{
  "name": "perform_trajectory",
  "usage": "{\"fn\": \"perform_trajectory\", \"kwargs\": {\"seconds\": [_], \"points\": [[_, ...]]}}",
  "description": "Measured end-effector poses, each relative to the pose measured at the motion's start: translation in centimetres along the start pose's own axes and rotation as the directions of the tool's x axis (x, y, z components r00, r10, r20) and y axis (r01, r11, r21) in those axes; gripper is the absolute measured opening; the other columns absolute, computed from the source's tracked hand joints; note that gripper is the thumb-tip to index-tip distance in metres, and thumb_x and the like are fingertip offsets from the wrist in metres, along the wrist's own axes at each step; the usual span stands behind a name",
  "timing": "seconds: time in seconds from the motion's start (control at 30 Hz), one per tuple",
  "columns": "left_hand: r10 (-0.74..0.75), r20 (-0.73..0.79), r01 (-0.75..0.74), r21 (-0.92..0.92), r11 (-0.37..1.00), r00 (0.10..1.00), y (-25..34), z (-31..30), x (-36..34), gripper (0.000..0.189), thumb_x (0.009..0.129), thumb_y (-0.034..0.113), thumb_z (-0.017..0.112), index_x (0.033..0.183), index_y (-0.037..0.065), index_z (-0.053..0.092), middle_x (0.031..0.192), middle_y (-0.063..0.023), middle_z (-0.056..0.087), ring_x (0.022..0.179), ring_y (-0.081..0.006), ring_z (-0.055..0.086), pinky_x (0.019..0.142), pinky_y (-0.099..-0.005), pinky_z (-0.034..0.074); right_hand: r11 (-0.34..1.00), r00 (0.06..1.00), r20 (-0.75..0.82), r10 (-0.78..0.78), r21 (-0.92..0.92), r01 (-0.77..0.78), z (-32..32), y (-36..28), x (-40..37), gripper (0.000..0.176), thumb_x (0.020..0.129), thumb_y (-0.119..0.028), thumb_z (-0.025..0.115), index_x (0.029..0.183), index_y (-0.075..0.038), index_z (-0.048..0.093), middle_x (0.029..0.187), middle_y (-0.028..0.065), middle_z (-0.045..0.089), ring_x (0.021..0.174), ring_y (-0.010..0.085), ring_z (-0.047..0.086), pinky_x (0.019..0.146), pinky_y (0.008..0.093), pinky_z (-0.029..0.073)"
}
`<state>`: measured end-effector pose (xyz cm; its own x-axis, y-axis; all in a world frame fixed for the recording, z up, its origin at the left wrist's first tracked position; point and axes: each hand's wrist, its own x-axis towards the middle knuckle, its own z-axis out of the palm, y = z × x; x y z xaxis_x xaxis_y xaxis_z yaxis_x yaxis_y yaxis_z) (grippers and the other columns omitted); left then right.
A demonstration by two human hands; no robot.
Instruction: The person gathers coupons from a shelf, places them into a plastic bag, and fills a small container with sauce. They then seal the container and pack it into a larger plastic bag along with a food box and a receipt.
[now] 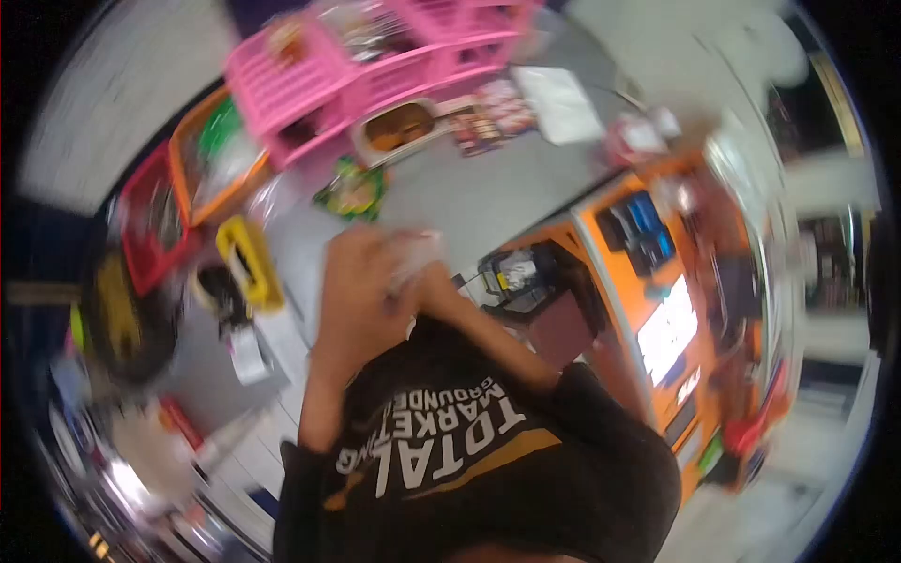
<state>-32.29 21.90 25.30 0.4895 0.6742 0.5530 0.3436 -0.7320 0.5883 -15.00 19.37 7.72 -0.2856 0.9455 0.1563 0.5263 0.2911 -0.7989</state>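
Note:
Both hands come together in front of my chest, smeared by motion. My left hand (pixel 355 281) is curled, its fingers closed around a translucent whitish plastic packet (pixel 418 251). My right hand (pixel 434 289) is at the packet's near right side, partly hidden behind the left; its fingers are too blurred to make out one by one. What is inside the packet cannot be made out. Just beyond the hands, a green and yellow packet (pixel 352 190) lies on the grey table (pixel 450 192).
Pink baskets (pixel 291 89) line the back, with a tub of brown contents (pixel 399 129) before them. Orange (pixel 199 197) and red (pixel 141 235) trays and a yellow tape dispenser (pixel 249 263) stand left. An orange cabinet (pixel 601 244) is at right.

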Motion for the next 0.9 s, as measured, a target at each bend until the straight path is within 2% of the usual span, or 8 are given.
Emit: {"fn": "perform_trajectory", "kwargs": {"seconds": [0.03, 0.1, 0.2, 0.27, 0.3, 0.53, 0.67, 0.9], "points": [[-0.029, -0.092, 0.025, -0.041, 0.999, 0.995, -1.1, -0.9, -1.3, 0.05, 0.067, 0.017, 0.083, 0.109, 0.005, 0.06, 0.113, -0.0162, 0.06, 0.105, -0.036, 0.054, 0.093, -0.0445, 0.043, 0.976, 0.962, -0.254, -0.104, -0.213, 0.049, 1.4, -1.9, 1.1, 0.053, 0.073, -0.015, 0.073, 0.12, -0.001, 0.055, 0.116, 0.0203, 0.057, 0.112, 0.0392, 0.053, 0.095, 0.0461, 0.043], [-0.089, -0.258, 0.036, -0.206, 0.978, 0.962, -4.7, -1.6, -3.4, 0.076, 0.061, 0.029, 0.089, 0.125, 0.005, 0.054, 0.132, -0.0202, 0.051, 0.123, -0.037, 0.047, 0.107, -0.0498, 0.037, 0.992, 0.951, -0.293, 0.097, 0.111, -0.067, 1.4, -2.1, 0.8, 0.054, 0.076, -0.011, 0.066, 0.127, -0.001, 0.052, 0.122, 0.0228, 0.055, 0.119, 0.0418, 0.049, 0.101, 0.047, 0.04], [-0.143, 0.333, 0.114, 0.105, 0.988, 0.932, -9.4, 0.7, -5.2, 0.092, 0.062, 0.029, 0.088, 0.139, 0.003, 0.045, 0.141, -0.0224, 0.045, 0.133, -0.0402, 0.041, 0.114, -0.0526, 0.029, 0.988, 0.871, -0.486, 0.065, 0.155, 0.012, 1.1, -5.6, 0.9, 0.058, 0.079, -0.006, 0.059, 0.135, 0.001, 0.046, 0.13, 0.0262, 0.05, 0.127, 0.0441, 0.043, 0.109, 0.0475, 0.034], [-0.046, 0.393, 0.071, -0.049, 0.996, 0.918, -11.4, 5.6, -6.8, 0.099, 0.064, 0.029, 0.085, 0.147, 0.002, 0.038, 0.148, -0.0229, 0.041, 0.139, -0.0405, 0.036, 0.117, -0.0523, 0.025, 0.983, 0.781, -0.623, 0.05, 0.17, 0.073, 2.4, -7.5, 2.1, 0.062, 0.079, -0.003, 0.055, 0.139, 0.003, 0.041, 0.134, 0.0288, 0.046, 0.13, 0.0451, 0.04, 0.113, 0.0478, 0.03], [-0.065, 0.392, 0.088, -0.041, 0.995, 0.918, -12.7, 7.8, -8.1, 0.094, 0.066, 0.027, 0.084, 0.146, 0.002, 0.04, 0.146, -0.0225, 0.042, 0.137, -0.0399, 0.037, 0.117, -0.0507, 0.026, 0.969, 0.848, -0.52, 0.104, 0.247, 0.033, 3.0, -7.5, 1.4, 0.059, 0.09, -0.005, 0.048, 0.144, 0.011, 0.03, 0.149, 0.0331, 0.03, 0.145, 0.0437, 0.026, 0.121, 0.0474, 0.014], [-0.214, 0.223, 0.271, -0.269, 0.924, 0.951, -12.4, 10.4, -8.7, 0.064, 0.077, 0.013, 0.072, 0.133, 0.001, 0.045, 0.123, -0.0159, 0.052, 0.117, -0.0332, 0.051, 0.105, -0.0425, 0.039, 0.802, 0.915, -0.304, 0.266, 0.596, -0.035, -2.9, -11.8, -1.9, 0.068, 0.084, -0.019, 0.069, 0.141, 0.004, 0.039, 0.142, 0.0302, 0.042, 0.139, 0.044, 0.034, 0.118, 0.0466, 0.024], [-0.531, 0.226, 0.505, -0.726, 0.467, 0.817, -11.5, 11.1, -6.7, 0.046, 0.077, -0.002, 0.06, 0.121, 0.002, 0.047, 0.11, -0.0096, 0.053, 0.104, -0.0257, 0.055, 0.096, -0.0366, 0.046, 0.975, 0.935, -0.354, 0.027, -0.197, -0.103, -3.2, -6.7, -1.7, 0.077, 0.073, -0.029, 0.079, 0.135, 0.0, 0.045, 0.138, 0.0267, 0.046, 0.129, 0.0434, 0.044, 0.112, 0.0493, 0.032], [-0.343, 0.133, 0.368, -0.365, 0.855, 0.93, -8.5, 9.1, -6.0, 0.047, 0.089, 0.005, 0.057, 0.135, 0.0, 0.046, 0.13, -0.0177, 0.052, 0.121, -0.023, 0.05, 0.102, -0.0378, 0.042, 0.966, 0.936, -0.264, 0.232, 0.176, -0.19, 1.8, -5.8, 2.0, 0.063, 0.077, -0.03, 0.073, 0.13, -0.003, 0.054, 0.131, 0.0231, 0.055, 0.126, 0.0432, 0.048, 0.11, 0.0492, 0.035]]}}
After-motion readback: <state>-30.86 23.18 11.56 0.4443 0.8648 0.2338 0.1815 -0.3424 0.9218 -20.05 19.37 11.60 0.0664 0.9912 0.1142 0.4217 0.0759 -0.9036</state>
